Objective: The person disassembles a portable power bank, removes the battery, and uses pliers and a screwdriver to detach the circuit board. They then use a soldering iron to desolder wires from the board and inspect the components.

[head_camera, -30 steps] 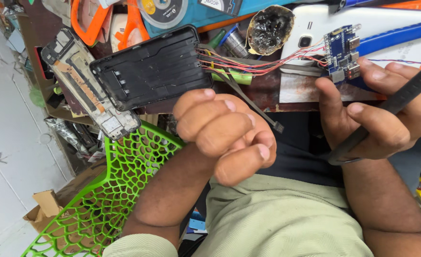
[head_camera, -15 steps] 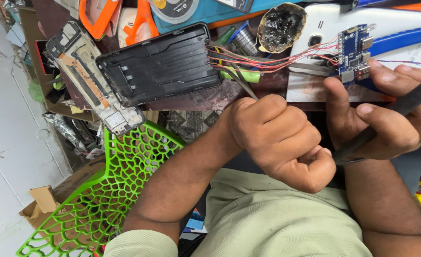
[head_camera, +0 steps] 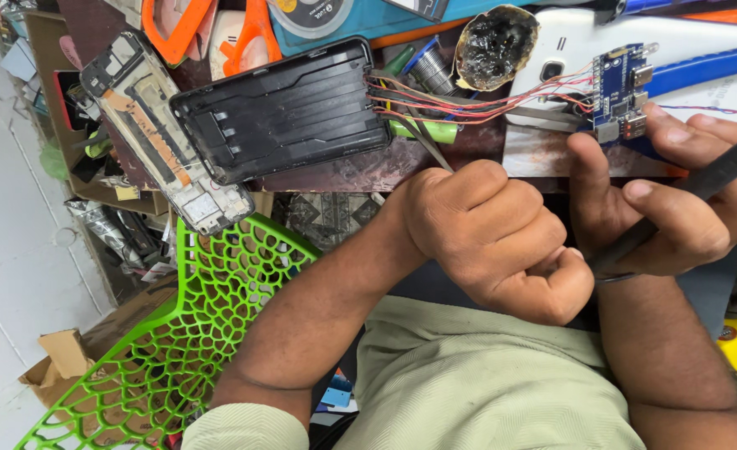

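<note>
so this looks like the soldering stage of a power bank repair, judging by the setup. the right hand [head_camera: 677,200] is closed around a dark soldering iron [head_camera: 702,187] handle, thumb pinning down a small blue board [head_camera: 619,92] at the desk edge [head_camera: 435,171]; the iron's tip runs under the left hand and i can't see it. the left hand [head_camera: 493,237] is curled into a fist just left of the board, and a thin grey rod [head_camera: 423,142] pokes out the top of it, probably tweezers or solder wire, can't tell which. a bundle of red wires [head_camera: 468,100] runs from the board leftward to the black case [head_camera: 281,112] lying flat on the desk. my guess is the next move needs the iron tip brought up onto a pad on the board while the wire end is held dead still, steady hands, no bridging. left of the case there's a stripped phone frame [head_camera: 164,133]; beyond the board sits a round pot of dark flux [head_camera: 495,46], plus orange scissors [head_camera: 218,33] further left. desk is dark, scuffed and crowded. well below the case there's a green lattice chair [head_camera: 177,350] and a pale tiled floor [head_camera: 10,242] with a cardboard box [head_camera: 56,358].
</note>
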Tool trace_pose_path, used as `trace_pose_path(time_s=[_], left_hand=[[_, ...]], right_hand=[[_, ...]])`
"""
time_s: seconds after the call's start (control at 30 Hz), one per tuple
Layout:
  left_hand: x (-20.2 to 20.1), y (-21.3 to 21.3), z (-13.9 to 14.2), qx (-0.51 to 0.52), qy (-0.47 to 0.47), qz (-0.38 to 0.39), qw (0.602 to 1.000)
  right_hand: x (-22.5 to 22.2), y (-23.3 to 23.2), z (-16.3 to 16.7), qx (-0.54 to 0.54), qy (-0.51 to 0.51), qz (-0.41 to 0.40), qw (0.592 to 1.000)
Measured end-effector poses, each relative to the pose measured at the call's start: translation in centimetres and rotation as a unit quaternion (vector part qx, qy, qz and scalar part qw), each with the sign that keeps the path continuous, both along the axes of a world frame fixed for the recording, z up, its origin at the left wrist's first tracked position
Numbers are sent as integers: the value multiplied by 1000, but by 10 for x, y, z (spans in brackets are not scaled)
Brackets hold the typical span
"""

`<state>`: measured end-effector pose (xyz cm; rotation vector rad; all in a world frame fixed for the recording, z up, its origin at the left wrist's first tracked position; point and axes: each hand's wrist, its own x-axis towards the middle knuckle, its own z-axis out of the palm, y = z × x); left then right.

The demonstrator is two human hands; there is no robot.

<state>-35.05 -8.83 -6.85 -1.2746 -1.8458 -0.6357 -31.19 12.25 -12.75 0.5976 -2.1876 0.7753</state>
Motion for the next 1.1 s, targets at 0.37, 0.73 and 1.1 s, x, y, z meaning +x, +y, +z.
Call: trace_pose_path(time_s=[0.37,0.73,1.1], left_hand=[[12,-4,14,19,-44,275,960],[10,17,12,-7,-137,401,906],[7,18,6,0,-124,367,922]], right_hand=[[1,-6,8,-22,-1,-16,1000],[3,-10,13,-11,7,-37,999],[4,-7,11,-6,0,-40,999]])
